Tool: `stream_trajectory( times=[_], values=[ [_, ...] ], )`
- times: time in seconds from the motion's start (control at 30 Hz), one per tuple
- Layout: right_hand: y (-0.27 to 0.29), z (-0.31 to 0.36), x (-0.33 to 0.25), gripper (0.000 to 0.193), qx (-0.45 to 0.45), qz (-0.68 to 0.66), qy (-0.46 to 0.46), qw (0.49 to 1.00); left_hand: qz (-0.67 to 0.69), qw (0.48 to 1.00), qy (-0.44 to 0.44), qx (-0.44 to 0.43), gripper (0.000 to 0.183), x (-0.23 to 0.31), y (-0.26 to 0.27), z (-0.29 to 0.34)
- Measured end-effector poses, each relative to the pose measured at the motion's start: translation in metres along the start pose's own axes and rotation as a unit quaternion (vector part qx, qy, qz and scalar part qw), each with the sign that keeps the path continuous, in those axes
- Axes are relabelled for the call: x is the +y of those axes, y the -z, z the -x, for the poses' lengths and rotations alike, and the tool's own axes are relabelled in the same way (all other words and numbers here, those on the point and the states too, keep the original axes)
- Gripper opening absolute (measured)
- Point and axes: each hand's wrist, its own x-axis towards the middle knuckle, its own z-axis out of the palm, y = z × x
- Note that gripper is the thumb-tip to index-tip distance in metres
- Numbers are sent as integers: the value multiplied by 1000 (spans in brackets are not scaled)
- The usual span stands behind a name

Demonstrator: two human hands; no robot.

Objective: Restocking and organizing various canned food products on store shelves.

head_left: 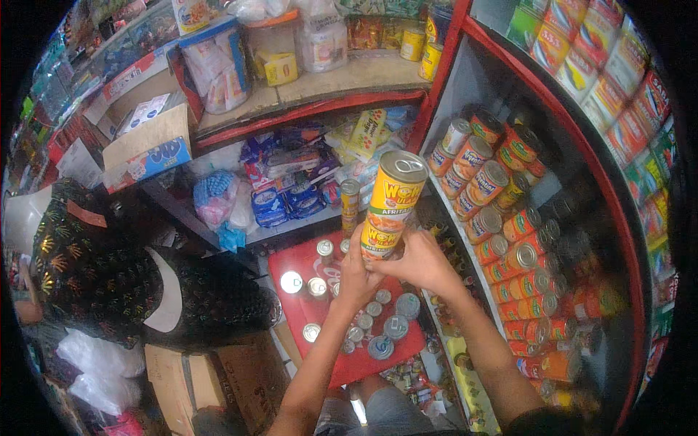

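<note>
Two yellow cans, one stacked on the other, stand upright between my hands, above a red table. My left hand wraps round the lower can from the left. From the right, my right hand closes on the same can near its base. The upper can rests on the lower one, with its pull-tab lid facing up. Beneath my hands, several silver-topped cans stand on the red table. Behind my left hand is a slim yellow can.
At right, a red-edged shelf holds rows of orange-labelled cans and hanging sachets. Plastic tubs and packs fill shelves ahead. A person in dark patterned clothing is at left, near cardboard boxes.
</note>
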Motion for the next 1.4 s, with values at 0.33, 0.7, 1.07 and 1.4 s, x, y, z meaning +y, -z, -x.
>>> stream_trajectory(
  times=[0.33, 0.7, 1.07, 1.4],
  values=[
    [60, -52, -64, 92, 184, -225, 167, 942, -8, 999, -29, 43, 70, 43, 14, -63],
    [183, -211, -110, 67, 176, -78, 235, 953, 22, 987, -156, 1, 64, 28, -13, -306],
    [227, -311, -82, 78, 183, 54, 213, 958, 52, 985, -163, 21, 64, -19, -42, -403],
    [218, -313, -89, 98, 221, 63, 171, 958, -80, 990, -106, 39, 71, -34, -35, -400]
  ],
)
